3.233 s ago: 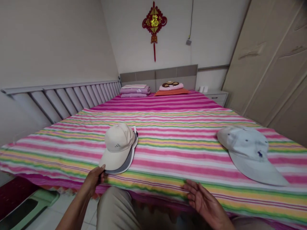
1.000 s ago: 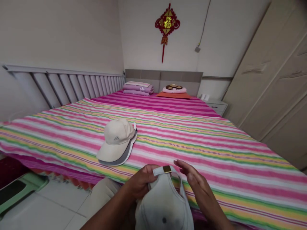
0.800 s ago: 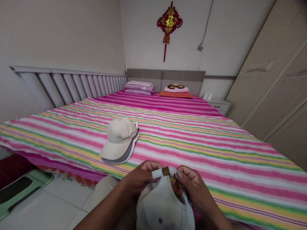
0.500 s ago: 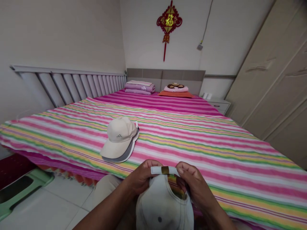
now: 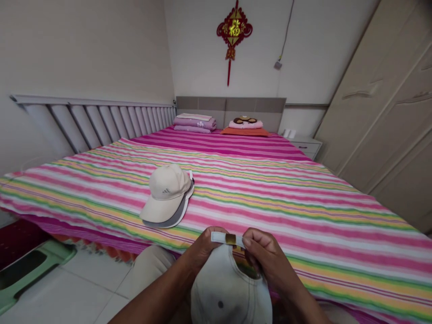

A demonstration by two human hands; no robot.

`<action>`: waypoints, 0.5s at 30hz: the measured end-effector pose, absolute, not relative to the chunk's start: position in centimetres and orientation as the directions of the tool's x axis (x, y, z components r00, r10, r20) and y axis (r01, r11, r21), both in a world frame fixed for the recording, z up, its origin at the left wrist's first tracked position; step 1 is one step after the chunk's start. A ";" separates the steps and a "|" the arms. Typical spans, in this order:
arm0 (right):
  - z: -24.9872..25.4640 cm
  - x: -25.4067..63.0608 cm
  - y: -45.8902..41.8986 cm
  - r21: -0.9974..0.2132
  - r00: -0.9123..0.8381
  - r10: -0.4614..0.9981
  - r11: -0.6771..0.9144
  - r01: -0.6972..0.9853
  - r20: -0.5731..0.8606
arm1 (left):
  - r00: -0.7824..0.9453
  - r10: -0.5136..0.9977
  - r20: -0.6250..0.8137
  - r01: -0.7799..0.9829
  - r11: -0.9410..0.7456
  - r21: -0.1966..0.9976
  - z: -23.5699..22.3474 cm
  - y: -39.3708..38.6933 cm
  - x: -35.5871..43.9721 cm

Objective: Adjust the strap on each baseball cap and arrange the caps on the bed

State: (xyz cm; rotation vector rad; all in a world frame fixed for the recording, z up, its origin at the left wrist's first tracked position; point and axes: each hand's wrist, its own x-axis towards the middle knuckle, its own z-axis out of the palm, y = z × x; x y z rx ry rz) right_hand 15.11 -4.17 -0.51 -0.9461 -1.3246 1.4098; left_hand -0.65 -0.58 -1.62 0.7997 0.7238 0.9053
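A pale baseball cap is held low in front of me, its back strap and opening turned away toward the bed. My left hand grips the left end of the strap. On the other side, my right hand pinches the strap's right end by the opening. A brass-coloured buckle sits on the strap between my hands. Farther left, a cream cap with a small dark logo rests on the bed, on top of another cap with a grey brim.
The bed has a striped cover. Folded purple bedding and a pink folded item lie by the headboard. A green plastic stool stands at lower left, a white radiator along the left wall, a nightstand at right.
My right hand has shifted slightly left along the strap, closer to the buckle. The view has moved a little; the caps on the bed stay in place.
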 end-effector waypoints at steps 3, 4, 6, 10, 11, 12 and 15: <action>-0.5 14.9 -4.2 -0.993 -0.294 0.954 0.019 -0.118 0.053 | 0.485 0.864 -0.136 -0.368 0.343 0.864 -2.1 -0.5 -0.6; -0.5 14.8 -4.2 -0.993 -0.316 0.947 0.013 -0.121 0.051 | 0.511 0.852 -0.113 -0.357 0.329 0.874 -2.2 -0.5 -0.6; -0.6 14.7 -4.3 -0.990 -0.350 0.936 0.000 -0.143 0.050 | 0.553 0.828 -0.090 -0.335 0.320 0.886 -2.6 -0.4 -0.6; -0.8 14.7 -4.2 -0.978 -0.356 0.932 -0.006 -0.209 0.071 | 0.548 0.835 -0.048 -0.395 0.309 0.865 -3.4 0.0 -0.6; -0.9 14.8 -4.2 -0.972 -0.338 0.937 0.005 -0.233 0.085 | 0.541 0.840 -0.036 -0.418 0.306 0.856 -3.7 0.2 -0.6; -0.9 14.8 -4.2 -0.964 -0.308 0.946 0.015 -0.264 0.099 | 0.535 0.845 -0.030 -0.435 0.306 0.847 -3.9 0.3 -0.6; -1.0 14.7 -4.3 -0.929 -0.194 0.975 0.027 -0.369 0.105 | 0.540 0.840 -0.047 -0.443 0.331 0.833 -4.6 0.6 -0.6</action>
